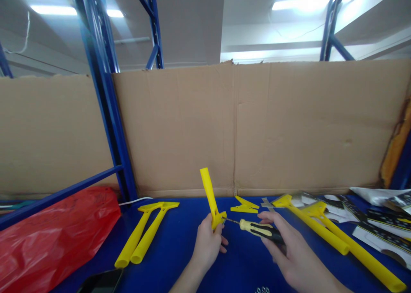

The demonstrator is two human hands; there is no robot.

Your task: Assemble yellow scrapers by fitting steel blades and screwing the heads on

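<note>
Yellow tool (209,192) is gripped over the desk (173,246) by the left hand (207,243), screwdriver (258,229) is held in the right hand (293,248), and tbh that's best lined up dead straight (slips happen).

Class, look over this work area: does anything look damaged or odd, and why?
The cardboard backing looks damaged: its top edge is ragged, with torn bits near the seam. At its right end, an orange-brown patch has dark, uneven edges.
</note>
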